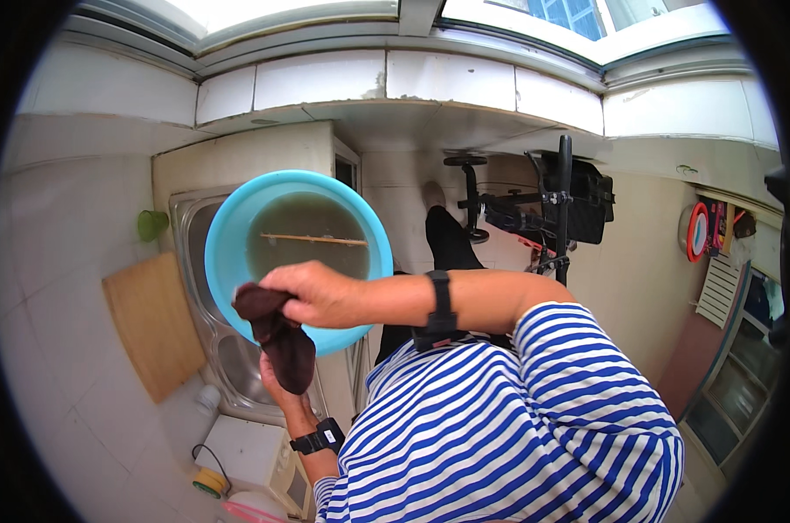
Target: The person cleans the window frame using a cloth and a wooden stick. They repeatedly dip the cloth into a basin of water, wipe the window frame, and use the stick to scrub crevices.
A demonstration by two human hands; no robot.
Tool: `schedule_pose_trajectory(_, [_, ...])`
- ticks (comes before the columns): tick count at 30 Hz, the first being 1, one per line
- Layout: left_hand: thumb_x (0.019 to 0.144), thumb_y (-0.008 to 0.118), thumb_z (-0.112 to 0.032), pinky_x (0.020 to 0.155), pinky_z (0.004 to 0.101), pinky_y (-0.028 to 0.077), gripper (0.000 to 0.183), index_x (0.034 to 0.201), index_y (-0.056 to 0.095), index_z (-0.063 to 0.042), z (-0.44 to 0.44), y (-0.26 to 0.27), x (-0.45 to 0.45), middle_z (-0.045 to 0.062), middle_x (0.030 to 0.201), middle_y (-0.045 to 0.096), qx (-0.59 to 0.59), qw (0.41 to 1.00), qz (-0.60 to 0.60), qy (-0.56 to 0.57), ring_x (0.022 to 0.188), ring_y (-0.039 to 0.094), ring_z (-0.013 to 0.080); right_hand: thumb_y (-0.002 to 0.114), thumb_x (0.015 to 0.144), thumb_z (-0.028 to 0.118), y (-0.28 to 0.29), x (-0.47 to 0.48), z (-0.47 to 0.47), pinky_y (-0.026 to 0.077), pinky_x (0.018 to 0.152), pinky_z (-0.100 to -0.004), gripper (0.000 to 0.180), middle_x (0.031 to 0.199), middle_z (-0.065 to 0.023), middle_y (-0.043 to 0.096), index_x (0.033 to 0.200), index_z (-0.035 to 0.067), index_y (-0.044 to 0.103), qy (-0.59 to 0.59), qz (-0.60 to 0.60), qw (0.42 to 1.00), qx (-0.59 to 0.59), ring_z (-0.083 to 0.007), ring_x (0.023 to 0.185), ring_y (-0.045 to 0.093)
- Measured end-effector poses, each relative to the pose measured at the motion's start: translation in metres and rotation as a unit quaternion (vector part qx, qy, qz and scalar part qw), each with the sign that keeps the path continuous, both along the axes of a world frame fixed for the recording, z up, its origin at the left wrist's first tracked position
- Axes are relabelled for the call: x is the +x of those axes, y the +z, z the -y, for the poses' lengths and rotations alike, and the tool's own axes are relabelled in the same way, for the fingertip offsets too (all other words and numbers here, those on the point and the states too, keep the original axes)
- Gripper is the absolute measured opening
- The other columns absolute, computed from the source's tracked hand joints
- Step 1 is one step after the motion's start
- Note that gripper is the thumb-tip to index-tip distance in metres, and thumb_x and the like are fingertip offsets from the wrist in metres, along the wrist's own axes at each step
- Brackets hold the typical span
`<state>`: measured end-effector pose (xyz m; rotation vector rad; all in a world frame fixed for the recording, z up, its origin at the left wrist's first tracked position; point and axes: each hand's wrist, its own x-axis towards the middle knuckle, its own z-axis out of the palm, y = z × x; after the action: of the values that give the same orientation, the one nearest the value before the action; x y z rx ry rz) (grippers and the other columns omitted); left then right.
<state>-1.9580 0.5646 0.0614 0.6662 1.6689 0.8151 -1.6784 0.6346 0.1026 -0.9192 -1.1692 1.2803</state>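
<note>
A dark brown wet-looking cloth item, perhaps a sock (290,359), hangs over the near left rim of a light blue plastic basin (218,261). My right hand (319,293) grips its upper end between thumb and fingers. Below, my left hand (272,379) is partly hidden behind the cloth; its fingers cannot be made out fully. Murky water (310,216) fills the bottom of the basin, and a thin wooden stick (313,240) lies across it.
The basin rests over a stainless steel sink (195,287). Left of it are a green cup (151,225) and a wooden cutting board (153,327). A white appliance (248,454) stands at the lower left. A folded bicycle or scooter (551,202) stands on the floor to the right.
</note>
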Motion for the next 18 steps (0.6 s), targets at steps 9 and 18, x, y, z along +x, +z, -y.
schedule_pose_trajectory(9, [0.103,0.058,-0.021,0.091,0.0302,0.049,0.041,0.14,0.049,-0.006,-0.006,0.006,0.003,0.006,0.117,0.064,-0.017,0.997,-0.075,-0.03,0.109,0.061,0.0164,0.056,0.091,-0.001,0.007,0.262,0.017,0.053,0.071,-0.026,0.029,0.095,-0.0023,0.068,0.118,0.001,0.064,-0.354,0.04,0.934,-0.033,-0.0076,0.081,0.061])
schedule_pose_trajectory(18, [0.101,0.063,-0.028,0.093,0.0346,0.053,0.049,0.144,0.047,-0.011,-0.031,0.033,0.058,0.009,0.126,0.062,-0.064,0.997,-0.036,-0.031,0.118,0.061,0.022,0.058,0.076,0.006,-0.09,0.202,-0.047,0.053,0.075,-0.043,0.02,0.086,-0.0231,0.063,0.094,-0.001,0.061,-0.278,0.233,0.931,-0.041,-0.0373,0.081,0.064])
